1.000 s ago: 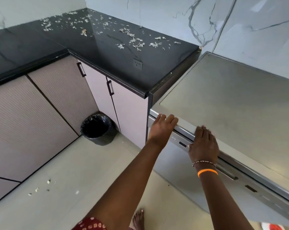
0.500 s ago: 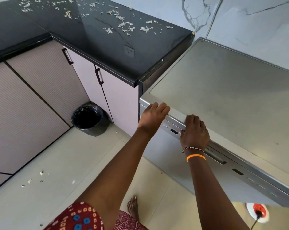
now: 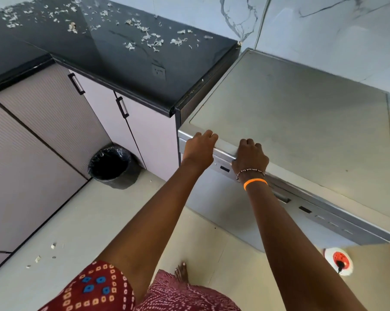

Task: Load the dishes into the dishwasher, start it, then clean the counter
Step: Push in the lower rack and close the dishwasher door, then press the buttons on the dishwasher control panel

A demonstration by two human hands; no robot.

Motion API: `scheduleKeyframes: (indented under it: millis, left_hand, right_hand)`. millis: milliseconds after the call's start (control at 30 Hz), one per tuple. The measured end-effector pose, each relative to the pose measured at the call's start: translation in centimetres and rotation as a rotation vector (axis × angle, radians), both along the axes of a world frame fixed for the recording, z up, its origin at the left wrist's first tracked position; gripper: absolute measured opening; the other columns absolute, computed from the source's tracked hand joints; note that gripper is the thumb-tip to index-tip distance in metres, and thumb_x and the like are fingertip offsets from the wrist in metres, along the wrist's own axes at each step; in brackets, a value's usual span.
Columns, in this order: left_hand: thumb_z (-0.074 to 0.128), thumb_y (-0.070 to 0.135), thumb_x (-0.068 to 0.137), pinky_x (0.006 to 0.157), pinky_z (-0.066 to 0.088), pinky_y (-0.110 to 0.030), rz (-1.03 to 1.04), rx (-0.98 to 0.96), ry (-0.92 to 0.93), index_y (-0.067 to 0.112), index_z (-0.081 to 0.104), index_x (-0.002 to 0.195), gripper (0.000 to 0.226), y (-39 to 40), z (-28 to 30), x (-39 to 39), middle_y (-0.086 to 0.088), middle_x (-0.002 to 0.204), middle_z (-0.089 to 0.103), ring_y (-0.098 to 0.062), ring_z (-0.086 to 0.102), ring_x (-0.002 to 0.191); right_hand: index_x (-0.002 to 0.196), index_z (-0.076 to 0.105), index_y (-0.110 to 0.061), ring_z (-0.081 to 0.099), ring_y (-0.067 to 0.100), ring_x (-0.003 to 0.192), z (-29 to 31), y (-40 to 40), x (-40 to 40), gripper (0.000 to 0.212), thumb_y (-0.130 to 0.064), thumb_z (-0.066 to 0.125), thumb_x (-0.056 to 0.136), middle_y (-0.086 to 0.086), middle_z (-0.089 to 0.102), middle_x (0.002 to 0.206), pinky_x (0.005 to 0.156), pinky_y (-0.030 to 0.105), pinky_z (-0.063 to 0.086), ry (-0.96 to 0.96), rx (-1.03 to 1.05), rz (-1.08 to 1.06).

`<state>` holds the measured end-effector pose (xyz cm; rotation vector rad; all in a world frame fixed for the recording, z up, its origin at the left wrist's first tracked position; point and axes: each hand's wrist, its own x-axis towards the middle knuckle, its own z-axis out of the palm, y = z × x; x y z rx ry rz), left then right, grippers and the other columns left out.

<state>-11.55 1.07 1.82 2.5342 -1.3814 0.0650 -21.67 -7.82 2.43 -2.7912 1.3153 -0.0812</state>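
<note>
Silver-grey freestanding dishwasher (image 3: 301, 131) fills the 3 o'clock half of the view, flat top bare, door closed, its left side touching the end of the counter. Control strip with dark slots runs along the top front edge toward 4 o'clock.

Glossy black stone surface (image 3: 100, 63) runs from 9 to 12 o'clock, L-shaped, scattered with pale white scraps (image 3: 153, 41) mostly along the 12 o'clock stretch. White marble-veined wall tiles (image 3: 324, 23) behind it and behind the dishwasher.

Beige ribbed cabinet doors (image 3: 44, 135) with black bar handles below the surface, 9 to 10 o'clock. Pale tiled floor (image 3: 66, 221) at 7 o'clock, a few white scraps on it near the cabinet base.

Round black bin with a black plastic liner (image 3: 113, 167) stands on the floor at centre-left, just beside the cabinet front, near the dishwasher's left corner.

Left hand (image 3: 199, 148), fingers curled over the top front lip of the dishwasher at its left corner, clamped on it. Right hand (image 3: 251, 157) just beside it toward 3 o'clock, fingers likewise hooked over the same lip, gripping. Hands close together but apart. Right wrist: beaded bracelet plus orange band (image 3: 255, 182).

Red-and-white round socket (image 3: 341, 261) with a black plug on the floor at 5 o'clock.
</note>
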Motion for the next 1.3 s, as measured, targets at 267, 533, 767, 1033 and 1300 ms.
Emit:
scheduleKeyframes:
  millis: [267,533,767,1033,1300]
  left_hand:
    - [0.054,0.021,0.089,0.09,0.049,-0.032,0.125,-0.057,0.443,0.008,0.07,0.105,0.026,-3.3,3.8,4.5,-0.008,0.106,0.069,-0.024,0.063,0.1]
    - [0.054,0.023,0.088,0.083,0.05,-0.029,0.081,-0.197,0.456,0.017,0.071,0.097,0.02,-12.5,10.8,9.9,0.005,0.1,0.07,-0.014,0.064,0.091]
    - [0.055,0.02,0.087,0.086,0.047,-0.031,0.134,-0.338,0.504,0.017,0.069,0.097,0.018,-20.2,16.6,14.2,-0.003,0.107,0.068,-0.021,0.062,0.101]
    - [0.047,0.009,0.088,0.077,0.039,-0.023,0.082,-0.452,0.399,0.018,0.066,0.103,0.025,-26.6,21.2,19.0,0.001,0.113,0.063,-0.017,0.058,0.101]
    - [0.047,0.015,0.091,0.081,0.042,-0.025,0.016,-0.471,0.37,0.022,0.065,0.106,0.025,-33.5,22.9,24.2,0.004,0.114,0.062,-0.016,0.057,0.104]
  right_hand:
    - [0.104,0.066,-0.017,0.057,0.035,0.108,4.6,-4.9,3.6,0.027,-0.026,0.054,0.081,0.01,0.062,0.117,0.089,0.037,0.047,-0.175,0.316,-0.081]
    - [0.096,0.068,-0.016,0.059,0.032,0.101,10.8,-13.3,9.7,0.02,-0.026,0.055,0.085,0.009,0.065,0.109,0.081,0.033,0.046,-0.42,0.229,0.056]
    - [0.095,0.064,-0.019,0.058,0.028,0.103,16.8,-20.5,15.1,0.014,-0.02,0.054,0.085,0.004,0.065,0.108,0.084,0.034,0.047,-0.554,0.166,0.194]
    - [0.134,0.034,-0.018,0.053,0.039,0.109,21.3,-29.0,20.2,0.046,-0.016,0.048,0.09,0.003,0.034,0.142,0.088,0.041,0.041,-0.458,-0.024,0.228]
    - [0.122,0.037,-0.01,0.059,0.035,0.094,25.4,-38.6,26.4,0.035,-0.021,0.049,0.09,-0.005,-0.014,0.156,0.067,0.032,0.036,-0.175,-0.211,0.164]
